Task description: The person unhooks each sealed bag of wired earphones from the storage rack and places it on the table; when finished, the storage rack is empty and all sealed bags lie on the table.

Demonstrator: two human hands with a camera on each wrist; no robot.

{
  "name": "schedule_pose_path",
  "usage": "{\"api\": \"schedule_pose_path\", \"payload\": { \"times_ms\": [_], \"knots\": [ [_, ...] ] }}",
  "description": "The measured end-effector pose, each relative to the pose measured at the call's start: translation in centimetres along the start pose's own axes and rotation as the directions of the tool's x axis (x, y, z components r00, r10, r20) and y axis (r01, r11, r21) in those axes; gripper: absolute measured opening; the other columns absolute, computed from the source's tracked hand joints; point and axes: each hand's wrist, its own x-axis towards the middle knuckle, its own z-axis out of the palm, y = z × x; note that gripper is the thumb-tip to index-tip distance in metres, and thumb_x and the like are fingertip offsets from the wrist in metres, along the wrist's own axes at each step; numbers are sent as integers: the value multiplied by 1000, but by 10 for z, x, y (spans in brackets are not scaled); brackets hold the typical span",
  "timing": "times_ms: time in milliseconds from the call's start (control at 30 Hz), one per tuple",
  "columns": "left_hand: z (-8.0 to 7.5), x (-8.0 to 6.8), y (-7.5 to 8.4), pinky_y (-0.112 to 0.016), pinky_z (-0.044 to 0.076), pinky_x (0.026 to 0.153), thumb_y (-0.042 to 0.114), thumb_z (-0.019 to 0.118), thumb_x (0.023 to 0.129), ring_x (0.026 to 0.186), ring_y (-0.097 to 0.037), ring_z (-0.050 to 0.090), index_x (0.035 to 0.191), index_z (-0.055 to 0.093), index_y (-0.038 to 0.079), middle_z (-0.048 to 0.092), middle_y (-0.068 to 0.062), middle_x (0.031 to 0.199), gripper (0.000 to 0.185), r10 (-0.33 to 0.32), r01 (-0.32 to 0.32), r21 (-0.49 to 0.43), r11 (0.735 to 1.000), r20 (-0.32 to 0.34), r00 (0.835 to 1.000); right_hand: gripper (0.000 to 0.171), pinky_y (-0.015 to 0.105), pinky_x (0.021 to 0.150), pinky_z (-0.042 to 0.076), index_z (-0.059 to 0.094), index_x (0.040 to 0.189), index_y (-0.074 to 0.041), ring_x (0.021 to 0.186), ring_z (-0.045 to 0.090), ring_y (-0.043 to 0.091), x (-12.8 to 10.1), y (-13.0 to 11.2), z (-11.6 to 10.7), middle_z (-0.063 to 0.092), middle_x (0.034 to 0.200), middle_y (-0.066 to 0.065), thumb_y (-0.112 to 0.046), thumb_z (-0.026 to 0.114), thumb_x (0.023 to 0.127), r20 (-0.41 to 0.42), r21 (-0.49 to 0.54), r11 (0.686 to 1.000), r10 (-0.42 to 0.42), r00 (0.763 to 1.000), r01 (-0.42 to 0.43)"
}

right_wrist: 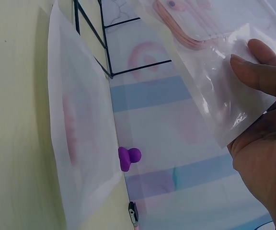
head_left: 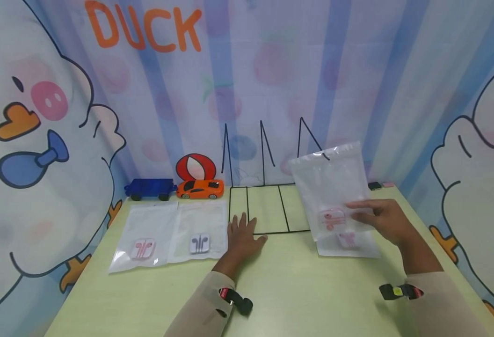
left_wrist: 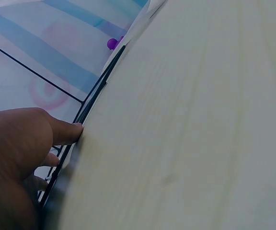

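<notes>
A clear-and-white zip bag (head_left: 331,180) with pink earphones (head_left: 333,219) in it is pinched near its lower right edge by my right hand (head_left: 385,220). It is raised above the table, tilted, in front of the right part of a black wire rack (head_left: 283,207). Under it a second earphone bag (head_left: 369,248) lies on the table, partly covered. In the right wrist view, my thumb (right_wrist: 258,76) presses on the held bag's plastic. My left hand (head_left: 243,238), fingers spread, rests at the rack's front left corner; in the left wrist view its thumb touches the wire.
Two more bags, one with pink earphones (head_left: 143,248) and one with white earphones (head_left: 199,243), lie left of the rack. Behind them stand a blue toy trailer (head_left: 150,188) and an orange toy car (head_left: 200,189). Small black (head_left: 374,186) and pink (head_left: 388,185) pieces sit at the back right.
</notes>
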Motion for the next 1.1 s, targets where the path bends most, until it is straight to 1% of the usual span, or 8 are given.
{"api": "schedule_pose_path", "payload": {
  "times_ms": [100,300,467,533,600,700,767,1100],
  "knots": [
    [3,1,-2,-69,13,135,42,68,103,167,-54,16,161,51,6,30,-28,177,70,15,-16,-9,1000,-30,999,30,19,80,60,81,130,-7,105,63,-15,-4,0,1,74,137,27,-12,79,100,-9,11,1000,-12,1000,12],
    [3,3,-3,-69,13,135,42,69,102,166,-55,17,160,53,6,31,-28,177,71,19,-19,-7,1000,-28,999,30,19,79,59,81,129,-8,104,63,-15,-11,5,2,73,138,26,-14,81,99,-22,5,1000,2,1000,-2],
    [3,2,-3,-69,13,135,42,68,103,167,-55,16,162,51,7,29,-27,178,71,12,-12,0,1000,-19,1000,29,19,79,59,82,127,-6,104,65,-13,-16,5,2,74,136,25,-10,81,98,-35,23,1000,-8,999,9],
    [2,1,-2,-68,11,136,42,67,104,168,-54,14,163,49,7,27,-26,179,71,5,-5,-3,1000,-13,1000,29,20,79,60,82,127,-5,102,68,-10,-17,3,2,77,132,17,-9,81,98,-39,47,999,-10,999,12],
    [2,0,-1,-69,11,136,41,67,104,167,-54,15,163,50,6,28,-27,178,70,6,-6,-6,1000,-20,1000,29,21,78,61,82,127,-5,100,70,-7,-18,2,2,80,126,1,-9,82,97,-44,68,998,-13,999,16],
    [2,0,-1,-69,11,136,41,67,104,167,-54,15,163,50,6,28,-28,178,70,4,-4,-9,1000,-18,1000,29,22,77,61,82,126,-5,99,72,-6,-20,1,2,75,117,-23,-8,82,97,-46,91,995,-23,999,27],
    [2,0,-1,-69,11,136,41,67,104,167,-54,15,162,50,6,28,-28,178,70,4,-4,-11,1000,-19,1000,29,21,77,61,82,126,-5,98,72,-5,-22,1,3,71,114,-32,-7,82,97,-51,97,995,-32,998,36],
    [-2,0,1,-69,12,135,43,66,104,167,-54,15,162,50,6,28,-27,178,71,8,-8,-6,1000,-19,1000,29,25,74,62,82,125,-4,97,72,-3,-32,10,3,70,112,-35,-7,82,97,-60,111,993,-35,998,42]
  ]
}}
